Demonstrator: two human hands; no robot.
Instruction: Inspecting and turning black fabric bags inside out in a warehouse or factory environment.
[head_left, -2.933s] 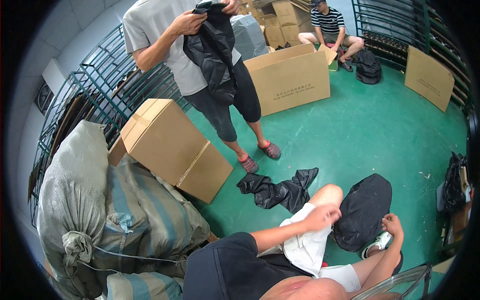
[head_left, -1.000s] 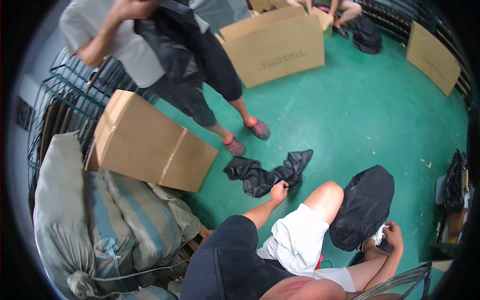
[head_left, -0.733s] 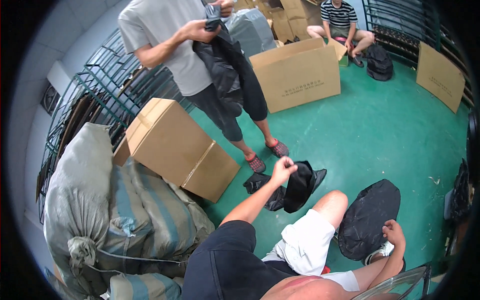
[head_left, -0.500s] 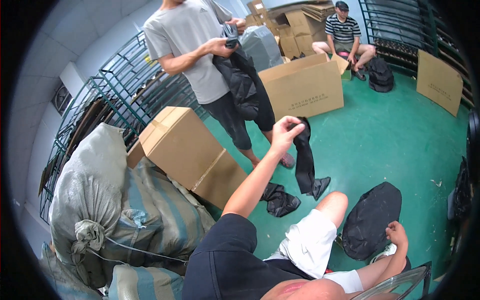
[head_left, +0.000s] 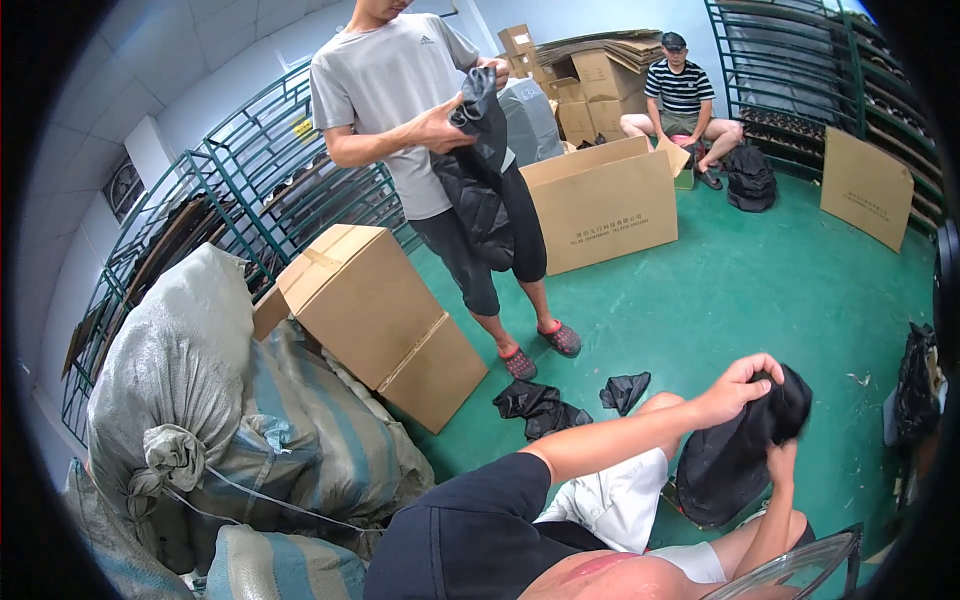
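My left hand (head_left: 742, 388) pinches the upper edge of a black cloth piece (head_left: 793, 402), which is bunched and a little blurred. Just below it, my right hand (head_left: 782, 462) grips the lower part of the same cloth, its fingertips partly hidden by the fabric. Under and beside the hands lies a large dark oval fabric thing (head_left: 712, 478), perhaps a bag or cover; the held cloth overlaps its upper end. On the floor past my knee are a crumpled black cloth (head_left: 540, 408) and a smaller black cloth (head_left: 625, 393).
Stuffed woven sacks (head_left: 300, 430) and a tilted cardboard box (head_left: 375, 310) crowd my left. A standing person (head_left: 395, 120) handles black fabric; another person (head_left: 685, 100) sits at the back near a black backpack (head_left: 750, 178). An open carton (head_left: 600, 215) stands mid-floor. Green racks (head_left: 790, 60) line the walls.
My left hand has swung right and lower, carrying the long black cloth off its hanging spot to my right hand. The right hand has risen to meet it and grips it.
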